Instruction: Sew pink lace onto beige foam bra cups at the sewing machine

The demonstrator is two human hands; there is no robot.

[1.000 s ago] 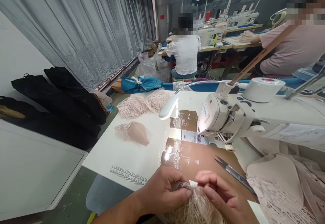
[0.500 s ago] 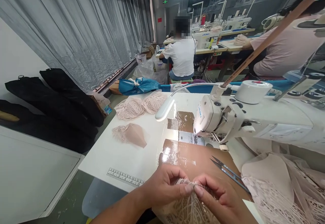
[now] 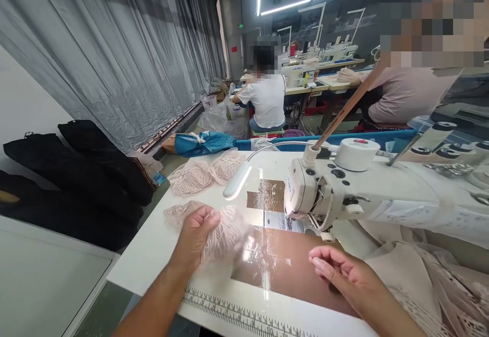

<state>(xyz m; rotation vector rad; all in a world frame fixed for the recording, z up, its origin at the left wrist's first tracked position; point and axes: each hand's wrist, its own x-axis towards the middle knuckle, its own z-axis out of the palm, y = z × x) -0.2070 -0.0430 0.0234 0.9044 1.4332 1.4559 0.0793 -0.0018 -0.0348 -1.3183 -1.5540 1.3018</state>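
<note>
My left hand (image 3: pixel 198 230) pinches a beige lace cup piece (image 3: pixel 225 232) between thumb and fingers, above the left part of the white table. The piece is blurred at its right edge. Behind it, partly covered, lies another beige mesh and lace piece (image 3: pixel 178 212). My right hand (image 3: pixel 340 271) hovers over the brown taped board (image 3: pixel 278 255), with thumb and fingers curled together. Whatever those fingers hold, if anything, is hidden. The thread snips do not show now; the right hand covers the spot where they lay.
The sewing machine (image 3: pixel 317 189) stands at right with its lamp (image 3: pixel 237 179). More lace pieces (image 3: pixel 191 176) lie at the back left, and beige fabric (image 3: pixel 420 271) is heaped at right. A ruler scale (image 3: pixel 237 311) marks the front edge. Two people sit beyond.
My hands have parted. The left has carried the lace piece forward and left to the other pieces; the right has let go of it and moved right, over the snips' spot. The view has shifted.
</note>
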